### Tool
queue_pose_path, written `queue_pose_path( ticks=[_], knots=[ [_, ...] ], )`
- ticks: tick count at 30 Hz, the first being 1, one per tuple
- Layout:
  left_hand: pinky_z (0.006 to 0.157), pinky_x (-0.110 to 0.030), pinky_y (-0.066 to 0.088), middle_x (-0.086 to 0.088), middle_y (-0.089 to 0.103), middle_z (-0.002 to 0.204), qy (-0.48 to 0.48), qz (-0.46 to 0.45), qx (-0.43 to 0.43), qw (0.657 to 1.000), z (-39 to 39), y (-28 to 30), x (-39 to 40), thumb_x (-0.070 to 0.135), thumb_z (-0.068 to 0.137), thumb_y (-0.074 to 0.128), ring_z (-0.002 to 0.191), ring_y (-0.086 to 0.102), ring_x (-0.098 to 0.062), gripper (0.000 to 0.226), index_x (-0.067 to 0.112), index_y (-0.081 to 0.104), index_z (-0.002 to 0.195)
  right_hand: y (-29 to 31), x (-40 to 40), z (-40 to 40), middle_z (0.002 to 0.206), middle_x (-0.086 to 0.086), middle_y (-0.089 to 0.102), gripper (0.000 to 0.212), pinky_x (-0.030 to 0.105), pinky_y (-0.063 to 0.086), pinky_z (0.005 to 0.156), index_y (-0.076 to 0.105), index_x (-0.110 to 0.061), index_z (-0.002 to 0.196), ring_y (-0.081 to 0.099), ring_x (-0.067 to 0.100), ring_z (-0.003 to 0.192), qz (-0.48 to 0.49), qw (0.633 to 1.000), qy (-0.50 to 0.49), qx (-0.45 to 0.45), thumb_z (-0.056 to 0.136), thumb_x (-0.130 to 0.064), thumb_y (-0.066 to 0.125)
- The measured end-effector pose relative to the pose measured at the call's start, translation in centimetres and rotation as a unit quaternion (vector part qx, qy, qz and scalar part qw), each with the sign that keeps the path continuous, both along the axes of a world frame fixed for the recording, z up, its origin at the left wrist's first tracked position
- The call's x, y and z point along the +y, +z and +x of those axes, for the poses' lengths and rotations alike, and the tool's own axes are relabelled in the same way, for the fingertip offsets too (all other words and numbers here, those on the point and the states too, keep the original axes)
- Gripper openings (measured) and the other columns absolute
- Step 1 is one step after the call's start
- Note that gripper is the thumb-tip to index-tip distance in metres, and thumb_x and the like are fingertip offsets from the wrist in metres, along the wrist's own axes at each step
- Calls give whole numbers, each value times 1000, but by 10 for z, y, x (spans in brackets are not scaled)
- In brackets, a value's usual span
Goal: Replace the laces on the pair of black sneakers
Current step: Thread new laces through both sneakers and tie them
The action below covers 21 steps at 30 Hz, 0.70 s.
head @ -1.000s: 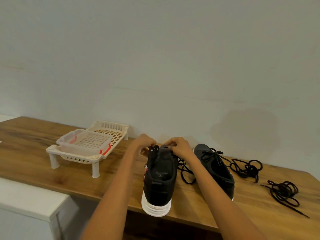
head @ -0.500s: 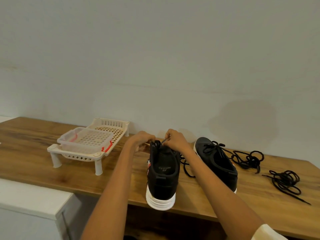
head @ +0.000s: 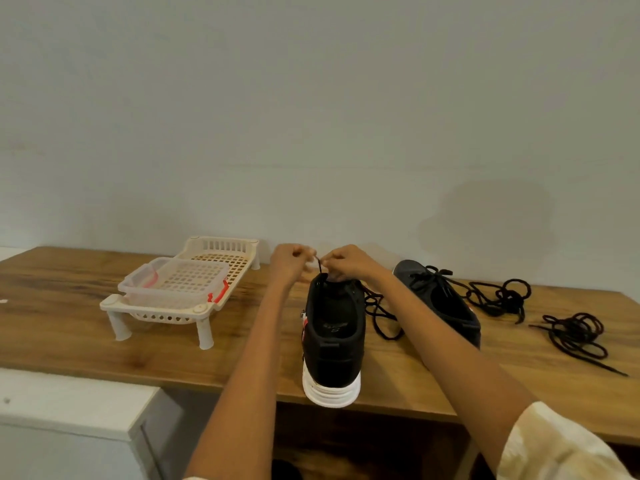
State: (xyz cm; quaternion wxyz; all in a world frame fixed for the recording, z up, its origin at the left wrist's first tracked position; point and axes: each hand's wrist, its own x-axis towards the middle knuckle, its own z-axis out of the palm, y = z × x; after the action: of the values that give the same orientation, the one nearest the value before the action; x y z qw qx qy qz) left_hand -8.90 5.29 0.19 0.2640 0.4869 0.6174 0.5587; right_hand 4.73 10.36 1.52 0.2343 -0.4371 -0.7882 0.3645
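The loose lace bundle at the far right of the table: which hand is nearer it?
Right. The right hand works at the near sneaker, well left of the lace bundle; the left hand is farther left.

Sneaker [head: 333,336]: black, white sole. Second sneaker [head: 440,299]: black. Laces [head: 576,332]: black. Rack [head: 221,252]: cream, grid-patterned. Table [head: 62,327]: brown wood grain.
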Motion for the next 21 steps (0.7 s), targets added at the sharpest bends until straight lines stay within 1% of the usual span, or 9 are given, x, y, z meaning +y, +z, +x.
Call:
queue_pose_path(
  ticks=[2, 5, 7, 10, 12, 14, 17, 19, 21],
  knots=[
    [55, -28, 53, -3, 67, 85, 43, 53, -22, 997, 2, 10, 6, 18, 93, 58, 64, 58, -13, 15, 9, 68, 99, 6, -2, -1, 81, 4, 64, 25, 17, 55, 64, 68, 1, 105, 63, 12, 69, -44, 998, 7, 44, 91, -20, 62],
    [55, -23, 47, 4, 65, 81, 103, 110, -86, 985, 3, 13, 7, 23, 93, 59, 64, 56, -13, 17, 11, 67, 101, 21, -3, -5, 75, 5, 65, 21, 15, 54, 60, 69, 2, 104, 62, 10, 66, -38, 993, 1, 112, 92, -14, 62],
    [61, -22, 46, 4, 64, 90, 70, 89, -103, 988, 0, 7, 4, 29, 96, 53, 72, 58, -10, 24, 12, 63, 111, 43, 1, -8, 78, 5, 66, 22, 16, 56, 62, 67, 3, 107, 63, 11, 67, -25, 981, -27, 191, 93, -13, 60],
    [74, -26, 47, 0, 61, 108, -62, -15, 2, 998, -1, -6, 5, 32, 95, 53, 92, 59, -15, 36, 10, 59, 123, 96, 7, -14, 79, 8, 66, 14, 21, 58, 68, 66, 0, 99, 65, 12, 68, -22, 932, -19, 362, 94, -11, 59],
    [76, -27, 46, -3, 64, 100, -104, -70, 81, 989, 0, -13, 4, 30, 91, 60, 92, 60, -17, 33, 7, 64, 115, 131, 8, -16, 79, 7, 67, 11, 24, 57, 72, 65, -4, 95, 66, 14, 71, -1, 900, -10, 435, 95, -11, 57],
    [75, -29, 47, -3, 66, 86, -109, -88, 112, 984, 0, -20, 6, 28, 89, 64, 85, 61, -19, 25, 6, 69, 99, 154, 8, -15, 80, 7, 67, 13, 25, 58, 75, 65, -3, 97, 65, 15, 74, 29, 888, -14, 460, 95, -12, 57],
    [70, -25, 50, -6, 66, 83, -38, -44, 13, 998, 0, -16, 6, 19, 91, 62, 70, 61, -16, 22, 0, 69, 100, 150, 9, -9, 79, 8, 67, 13, 23, 58, 72, 68, -1, 96, 66, 12, 70, 65, 910, -36, 407, 92, -12, 61],
    [70, -27, 54, -8, 67, 84, 47, 36, -83, 995, 0, -1, 7, 18, 90, 63, 64, 62, -14, 22, 1, 68, 103, 125, 10, -4, 79, 10, 67, 16, 18, 56, 65, 68, 4, 98, 64, 8, 61, 81, 963, -38, 255, 90, -9, 63],
    [71, -31, 57, -8, 69, 82, 91, 90, -95, 987, 3, 16, 10, 18, 87, 67, 61, 62, -15, 19, 3, 70, 100, 92, 11, 1, 86, 12, 70, 20, 19, 57, 65, 68, 4, 102, 64, 10, 65, 87, 993, -17, 72, 90, -11, 64]
  ],
)
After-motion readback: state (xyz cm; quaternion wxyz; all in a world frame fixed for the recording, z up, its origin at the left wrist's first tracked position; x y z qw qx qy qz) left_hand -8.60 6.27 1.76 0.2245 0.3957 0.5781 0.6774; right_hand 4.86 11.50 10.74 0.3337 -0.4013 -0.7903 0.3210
